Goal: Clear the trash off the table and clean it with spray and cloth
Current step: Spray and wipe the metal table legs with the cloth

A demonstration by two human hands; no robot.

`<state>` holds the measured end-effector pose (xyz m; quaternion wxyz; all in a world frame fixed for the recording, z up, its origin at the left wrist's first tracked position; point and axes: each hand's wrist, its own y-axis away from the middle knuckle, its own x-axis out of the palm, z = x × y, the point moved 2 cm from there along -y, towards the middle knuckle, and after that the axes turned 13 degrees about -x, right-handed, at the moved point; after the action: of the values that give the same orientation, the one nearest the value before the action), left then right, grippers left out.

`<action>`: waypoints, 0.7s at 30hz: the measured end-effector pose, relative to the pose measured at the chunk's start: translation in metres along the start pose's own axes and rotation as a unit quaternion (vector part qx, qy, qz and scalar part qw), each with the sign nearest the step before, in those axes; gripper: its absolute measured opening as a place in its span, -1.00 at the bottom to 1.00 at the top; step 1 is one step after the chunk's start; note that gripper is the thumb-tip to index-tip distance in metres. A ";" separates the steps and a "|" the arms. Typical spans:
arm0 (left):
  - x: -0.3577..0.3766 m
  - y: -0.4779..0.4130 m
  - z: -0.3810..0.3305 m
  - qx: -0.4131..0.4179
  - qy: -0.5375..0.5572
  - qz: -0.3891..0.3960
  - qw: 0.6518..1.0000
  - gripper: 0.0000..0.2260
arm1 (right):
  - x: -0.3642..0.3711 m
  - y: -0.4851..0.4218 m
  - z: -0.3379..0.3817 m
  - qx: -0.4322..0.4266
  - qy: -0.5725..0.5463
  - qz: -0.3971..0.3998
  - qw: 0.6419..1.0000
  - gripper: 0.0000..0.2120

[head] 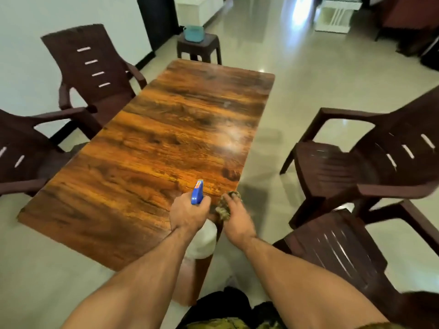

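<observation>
1. One wooden table (154, 150), rectangular, with a glossy orange-brown grain. It runs away from us towards the far room.
2. Four dark brown plastic armchairs. Two are on the left: far chair (90, 74) and near chair (23, 150). Two are on the right: far right chair (368, 157) and near right chair (344, 252). All stand just beside the table's long edges.
3. One small brown stool (198, 47) stands past the table's far end, with one teal pot (193, 33) on top.
4. One spray bottle (203, 241) with a white body and a blue trigger head (197, 192). It is held over the table's near right corner, with the nozzle pointing out across the tabletop.
5. One cloth (224, 210), mottled olive-brown and bunched up. It sits at the near right edge of the table, just beside the bottle.
6. Left hand (190, 210): closed firmly around the bottle's neck below the trigger head, with the knuckles up. The white body hangs beneath the wrist.
7. Right hand (237, 217): the fingers bend over the bunched cloth and hold it against the table edge. The view is blurred here, so we cannot tell how tightly it holds.
8. The two hands are close together but not touching.
</observation>
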<state>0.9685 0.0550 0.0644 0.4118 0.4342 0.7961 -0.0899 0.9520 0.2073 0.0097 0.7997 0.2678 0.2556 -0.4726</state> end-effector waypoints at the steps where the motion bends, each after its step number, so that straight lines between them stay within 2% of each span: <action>1: -0.002 -0.005 0.003 -0.012 0.003 -0.009 1.000 -0.65 | 0.012 -0.011 -0.002 -0.033 0.033 0.075 0.996 -0.29; 3: -0.005 -0.013 0.011 -0.048 0.019 -0.022 0.998 -0.64 | 0.035 -0.027 -0.009 -0.093 0.126 0.229 0.961 -0.25; 4: -0.006 -0.018 0.014 -0.062 0.026 -0.028 0.997 -0.64 | 0.037 -0.033 -0.011 -0.104 0.170 0.281 0.939 -0.26; 6: -0.007 -0.021 0.018 -0.076 0.036 -0.037 0.996 -0.64 | 0.035 -0.038 -0.018 -0.120 0.241 0.326 0.906 -0.34; 10: -0.001 -0.038 0.012 -0.092 0.045 -0.040 0.994 -0.78 | 0.016 -0.063 -0.023 -0.175 0.324 0.325 0.871 -0.35; 12: 0.005 -0.056 0.004 -0.104 0.062 -0.048 0.991 -0.79 | 0.004 -0.092 -0.024 -0.159 0.316 0.306 0.884 -0.31; 15: 0.023 -0.091 -0.017 -0.115 0.073 -0.058 0.989 -0.68 | -0.021 -0.142 -0.034 -0.148 0.305 0.270 0.901 -0.28; 21: 0.068 -0.166 -0.095 -0.084 0.115 -0.071 0.987 -0.66 | -0.099 -0.253 -0.090 -0.138 0.291 0.229 0.919 -0.27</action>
<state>0.7671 0.0436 0.0395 0.3451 0.3479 0.8717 -0.0008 0.6701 0.2251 -0.0367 0.8057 0.3314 0.4712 -0.1377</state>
